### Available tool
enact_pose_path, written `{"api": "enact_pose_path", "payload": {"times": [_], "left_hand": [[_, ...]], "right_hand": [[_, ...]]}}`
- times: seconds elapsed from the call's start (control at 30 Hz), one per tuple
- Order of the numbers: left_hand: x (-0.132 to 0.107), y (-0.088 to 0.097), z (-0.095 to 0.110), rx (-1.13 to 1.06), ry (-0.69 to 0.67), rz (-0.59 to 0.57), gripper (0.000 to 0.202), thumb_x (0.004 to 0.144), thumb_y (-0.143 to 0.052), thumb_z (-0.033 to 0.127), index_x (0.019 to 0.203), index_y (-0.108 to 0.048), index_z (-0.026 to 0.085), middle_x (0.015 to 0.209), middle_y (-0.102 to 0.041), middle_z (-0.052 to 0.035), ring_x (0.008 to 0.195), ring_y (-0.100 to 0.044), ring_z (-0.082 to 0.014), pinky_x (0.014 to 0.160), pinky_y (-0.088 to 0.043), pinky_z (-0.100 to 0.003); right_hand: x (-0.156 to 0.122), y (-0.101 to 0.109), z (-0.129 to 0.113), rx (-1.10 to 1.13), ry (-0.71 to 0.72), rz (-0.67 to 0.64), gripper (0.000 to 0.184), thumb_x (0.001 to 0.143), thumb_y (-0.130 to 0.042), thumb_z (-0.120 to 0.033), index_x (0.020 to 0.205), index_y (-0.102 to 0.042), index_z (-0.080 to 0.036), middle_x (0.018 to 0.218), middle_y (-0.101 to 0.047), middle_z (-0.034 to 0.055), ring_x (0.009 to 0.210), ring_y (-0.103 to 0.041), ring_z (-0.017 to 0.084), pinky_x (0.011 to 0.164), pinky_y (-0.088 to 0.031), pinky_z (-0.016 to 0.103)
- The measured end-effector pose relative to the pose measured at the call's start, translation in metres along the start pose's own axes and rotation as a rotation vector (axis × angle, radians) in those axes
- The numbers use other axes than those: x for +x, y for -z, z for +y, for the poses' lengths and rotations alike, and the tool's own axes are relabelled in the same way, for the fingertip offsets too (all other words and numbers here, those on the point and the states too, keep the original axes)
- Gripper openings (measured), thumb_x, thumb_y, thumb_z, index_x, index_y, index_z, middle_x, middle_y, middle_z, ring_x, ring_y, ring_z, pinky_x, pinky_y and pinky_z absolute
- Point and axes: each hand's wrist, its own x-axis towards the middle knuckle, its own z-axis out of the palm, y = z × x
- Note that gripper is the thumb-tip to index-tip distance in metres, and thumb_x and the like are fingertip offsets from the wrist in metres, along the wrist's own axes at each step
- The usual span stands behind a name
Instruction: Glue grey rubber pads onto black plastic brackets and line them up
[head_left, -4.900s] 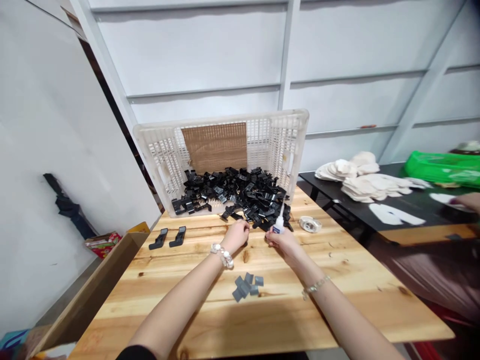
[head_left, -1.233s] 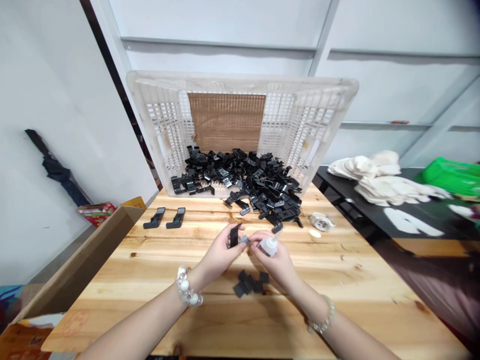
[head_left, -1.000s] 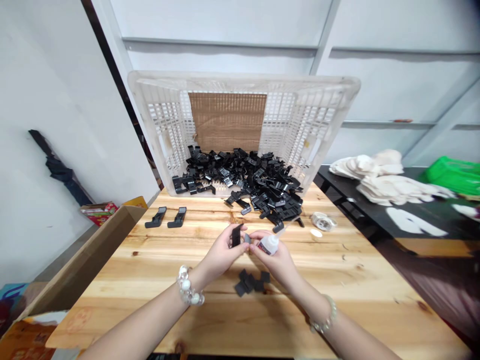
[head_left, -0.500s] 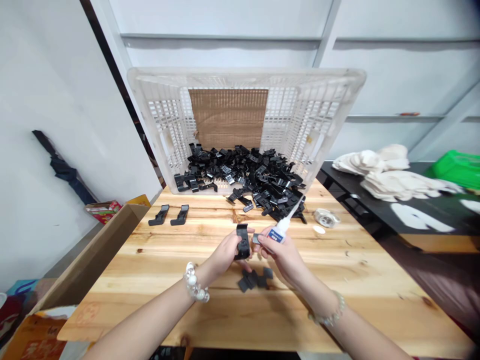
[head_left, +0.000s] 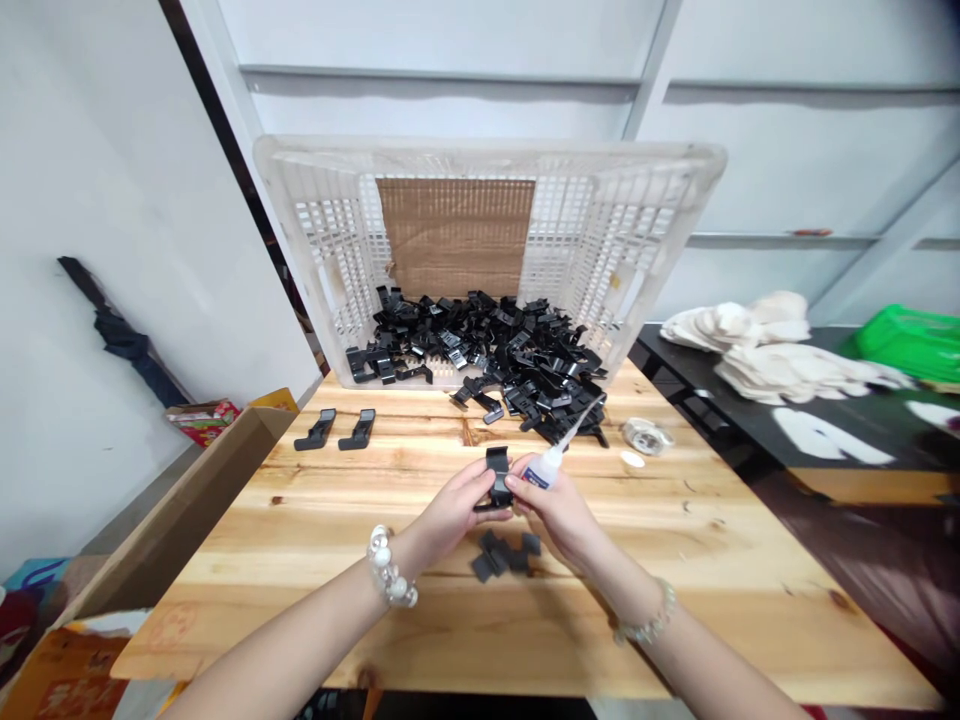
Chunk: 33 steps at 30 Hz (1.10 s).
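My left hand (head_left: 457, 498) is closed on a curved black plastic clip (head_left: 497, 460), held above the table. My right hand (head_left: 553, 508) grips a small white glue bottle (head_left: 541, 470) with a blue label, its long thin nozzle slanting up to the right. The right thumb also presses against the clip's face; the small grey pad it carried is mostly hidden there. Below both hands lies a little group of dark grey square pads (head_left: 495, 553). Two more black clips, a left one (head_left: 315, 430) and a right one (head_left: 358, 430), rest on the table to the left.
A white plastic crate (head_left: 487, 150) lies on its side at the back, with many black clips (head_left: 525, 350) spilling from it. A tape roll (head_left: 646, 436) sits on the wooden table (head_left: 300, 590) at right. White gloves (head_left: 772, 360) lie on a black side table.
My right hand has moved left with the glue bottle, bringing the grey pad against the clip. My left hand has shifted slightly right and turned the clip.
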Motion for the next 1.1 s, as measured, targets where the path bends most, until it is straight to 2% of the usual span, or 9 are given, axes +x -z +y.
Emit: {"api": "enact_pose_path", "payload": {"times": [0.13, 0.3, 0.47, 0.57, 0.67, 0.73, 0.83, 0.93, 1.1], "left_hand": [[0.0, -0.005, -0.001, -0.032, 0.045, 0.008, 0.043, 0.089, -0.065, 0.046, 0.124, -0.064, 0.021, 0.135, -0.061, -0.0123, 0.114, -0.06, -0.0263, 0.089, -0.051, -0.037], [-0.001, -0.005, -0.001, 0.061, 0.056, -0.004, 0.038, 0.088, -0.069, 0.038, 0.123, -0.066, 0.025, 0.136, -0.06, -0.0091, 0.119, -0.056, -0.0254, 0.089, -0.05, -0.033], [0.001, 0.001, 0.002, 0.008, 0.024, 0.046, 0.035, 0.084, -0.072, 0.037, 0.114, -0.068, 0.02, 0.117, -0.067, -0.0099, 0.101, -0.063, -0.0211, 0.083, -0.053, -0.033], [0.004, 0.006, 0.005, -0.013, 0.002, 0.158, 0.033, 0.079, -0.074, 0.035, 0.105, -0.068, 0.016, 0.104, -0.069, -0.0101, 0.093, -0.064, -0.0206, 0.078, -0.054, -0.033], [0.005, 0.01, 0.007, -0.008, -0.021, 0.201, 0.032, 0.079, -0.073, 0.034, 0.104, -0.068, 0.016, 0.097, -0.068, -0.0086, 0.091, -0.063, -0.0201, 0.076, -0.055, -0.033], [0.006, 0.012, 0.008, -0.003, -0.033, 0.202, 0.033, 0.079, -0.072, 0.033, 0.106, -0.067, 0.016, 0.094, -0.067, -0.0075, 0.089, -0.063, -0.0192, 0.074, -0.056, -0.032], [0.006, 0.013, 0.009, 0.013, -0.038, 0.213, 0.035, 0.078, -0.071, 0.031, 0.108, -0.066, 0.015, 0.091, -0.066, -0.0069, 0.085, -0.062, -0.018, 0.069, -0.055, -0.03], [0.007, 0.013, 0.009, 0.024, -0.045, 0.219, 0.035, 0.077, -0.069, 0.03, 0.108, -0.066, 0.014, 0.089, -0.067, -0.007, 0.084, -0.062, -0.0176, 0.067, -0.055, -0.028], [0.009, 0.015, 0.009, 0.04, -0.041, 0.231, 0.026, 0.077, -0.068, 0.032, 0.096, -0.064, 0.014, 0.084, -0.068, -0.0071, 0.08, -0.065, -0.0178, 0.063, -0.054, -0.027]], "right_hand": [[0.0, -0.001, -0.001, -0.036, 0.003, -0.016, 0.035, 0.056, -0.089, -0.034, 0.07, -0.06, -0.018, 0.066, -0.056, -0.0033, 0.062, -0.049, 0.011, 0.057, -0.036, 0.025], [0.001, -0.004, -0.003, -0.032, 0.006, 0.002, 0.042, 0.052, -0.09, -0.034, 0.073, -0.058, -0.018, 0.066, -0.058, -0.0034, 0.062, -0.051, 0.011, 0.058, -0.039, 0.024], [0.005, 0.003, -0.006, -0.015, -0.018, -0.015, 0.044, 0.067, -0.084, -0.042, 0.079, -0.047, -0.021, 0.053, -0.049, -0.0091, 0.042, -0.036, 0.005, 0.043, -0.028, 0.02], [0.009, 0.014, -0.012, -0.033, -0.041, -0.035, 0.042, 0.077, -0.073, -0.053, 0.082, -0.046, -0.021, 0.059, -0.061, -0.0031, 0.036, -0.029, 0.003, 0.038, -0.022, 0.019], [0.012, 0.022, -0.019, -0.09, -0.074, -0.083, 0.045, 0.076, -0.07, -0.059, 0.078, -0.049, -0.019, 0.059, -0.066, 0.0027, 0.033, -0.027, 0.002, 0.037, -0.019, 0.019], [0.013, 0.023, -0.023, -0.136, -0.083, -0.085, 0.048, 0.069, -0.076, -0.059, 0.075, -0.053, -0.018, 0.052, -0.061, 0.0001, 0.033, -0.027, 0.002, 0.036, -0.018, 0.02], [0.013, 0.022, -0.028, -0.157, -0.06, 0.0, 0.051, 0.058, -0.084, -0.057, 0.076, -0.061, -0.015, 0.044, -0.046, -0.0066, 0.037, -0.028, 0.003, 0.037, -0.015, 0.02], [0.014, 0.023, -0.031, -0.097, 0.015, 0.156, 0.051, 0.056, -0.086, -0.054, 0.081, -0.065, -0.014, 0.047, -0.04, -0.0084, 0.041, -0.029, 0.004, 0.039, -0.017, 0.019], [0.018, 0.032, -0.036, 0.147, 0.15, 0.267, 0.042, 0.061, -0.087, -0.038, 0.066, -0.051, -0.018, 0.049, -0.036, -0.0103, 0.042, -0.019, 0.001, 0.039, -0.013, 0.019]]}}
